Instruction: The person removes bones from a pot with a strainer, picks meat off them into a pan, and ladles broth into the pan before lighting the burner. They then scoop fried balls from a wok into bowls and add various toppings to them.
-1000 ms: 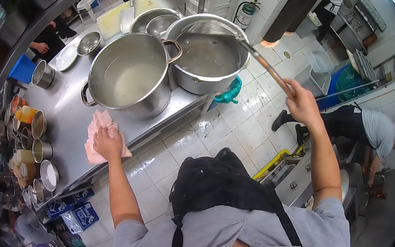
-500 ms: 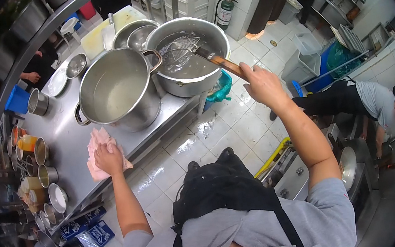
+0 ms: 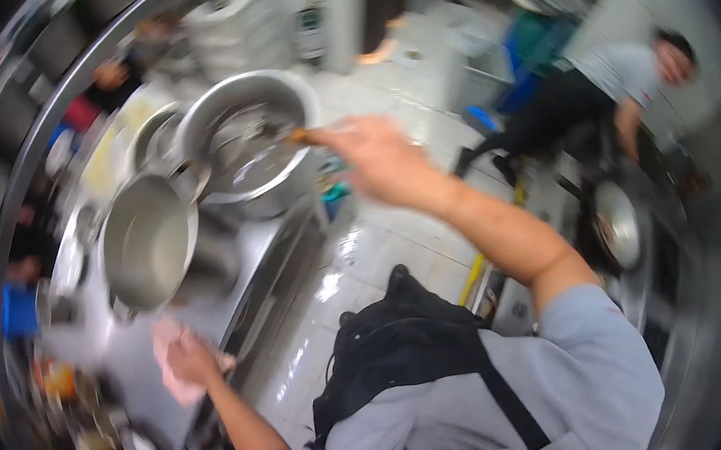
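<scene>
My right hand point(image 3: 375, 156) is closed on the wooden handle point(image 3: 306, 136) of a strainer, whose blurred mesh end is inside the wide metal pot point(image 3: 302, 97). Liquid shows in that pot. A pink cloth point(image 3: 178, 387) lies on the steel table, with my left hand point(image 3: 192, 358) pressed on it, fingers around its folds. Between the cloth and the wide pot stands a tall steel pot point(image 3: 220, 265) with pale contents.
A person in a grey shirt point(image 3: 621, 72) bends over at the right, near a round pan point(image 3: 617, 225). The steel table point(image 3: 137, 347) bears bowls and containers on its left side. A fire extinguisher point(image 3: 311, 33) stands beyond the pots.
The view has turned and blurred, shifting the pots left. My right hand has moved closer to the wide pot with the strainer. My left hand is still on the cloth.
</scene>
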Demonstrator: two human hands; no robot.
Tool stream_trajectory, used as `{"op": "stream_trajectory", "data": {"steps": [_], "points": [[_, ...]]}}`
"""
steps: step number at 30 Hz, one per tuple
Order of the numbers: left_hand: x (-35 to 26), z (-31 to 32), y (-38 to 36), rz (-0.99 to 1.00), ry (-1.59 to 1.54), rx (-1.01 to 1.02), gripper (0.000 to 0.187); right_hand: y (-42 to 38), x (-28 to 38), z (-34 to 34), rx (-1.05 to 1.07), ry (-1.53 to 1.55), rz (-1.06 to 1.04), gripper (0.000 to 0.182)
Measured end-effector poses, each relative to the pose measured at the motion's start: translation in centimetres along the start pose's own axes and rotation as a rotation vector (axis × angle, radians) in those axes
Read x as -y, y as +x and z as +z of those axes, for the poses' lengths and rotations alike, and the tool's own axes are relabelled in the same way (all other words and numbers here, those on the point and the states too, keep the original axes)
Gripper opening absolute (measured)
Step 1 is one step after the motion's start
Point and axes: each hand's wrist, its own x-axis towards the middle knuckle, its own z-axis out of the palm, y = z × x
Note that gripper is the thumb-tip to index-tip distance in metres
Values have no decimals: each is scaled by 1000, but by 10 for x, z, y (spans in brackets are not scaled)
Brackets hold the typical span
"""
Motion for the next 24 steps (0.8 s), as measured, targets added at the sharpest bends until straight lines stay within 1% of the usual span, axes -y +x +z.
{"op": "stream_trajectory", "data": {"steps": [1, 2, 3, 4, 5, 6, 8, 9, 11, 12, 13, 14, 15, 16, 18, 20, 22, 23, 24], "points": [[8, 8, -1, -11, -113, -29, 39, -5, 11, -1, 8, 101, -40, 61], [3, 3, -3, 0, -153, -9, 40, -11, 22, -3, 67, 388, -103, 55], [3, 0, -4, 53, -172, 10, 42, -22, 31, 6, 76, 579, -196, 52], [-23, -20, -10, 25, -95, 36, 43, -31, 40, 2, 386, 790, -68, 50], [-39, -35, -18, -22, -3, 47, 44, -43, 46, 13, 569, 935, 24, 52], [-30, -23, -16, 12, -16, 55, 44, -60, 50, 33, 697, 962, 52, 54], [1, 3, -7, 163, 344, -144, 47, -89, 52, 75, 875, 742, -45, 56], [6, 5, -4, 177, 340, -147, 47, -104, 54, 87, 943, 628, -16, 57], [11, 9, 2, 66, 298, -22, 51, -122, 57, 101, 917, 714, 123, 54], [11, 5, 4, 62, 62, 5, 54, -126, 60, 104, 911, 716, 127, 54], [9, 4, 4, 70, 61, 2, 54, -129, 61, 107, 888, 804, 198, 53], [8, 3, -1, 71, -104, 47, 55, -131, 61, 109, 862, 890, 268, 51], [4, -1, -5, 70, -268, 93, 56, -132, 63, 112, 856, 890, 268, 51], [2, -5, -5, 15, -123, 143, 56, -133, 64, 115, 844, 916, 297, 50], [7, -1, 4, -13, -156, 106, 56, -133, 66, 123, 823, 928, 347, 50], [31, 10, 21, -60, -180, 64, 56, -132, 70, 134, 830, 938, 344, 50], [57, 25, 48, -49, -274, -69, 56, -127, 73, 141, 847, 947, 330, 50], [63, 26, 56, -68, -265, -80, 56, -124, 75, 144, 853, 958, 328, 50], [67, 28, 64, -65, -265, 1, 55, -122, 79, 147, 859, 970, 327, 50]]}}
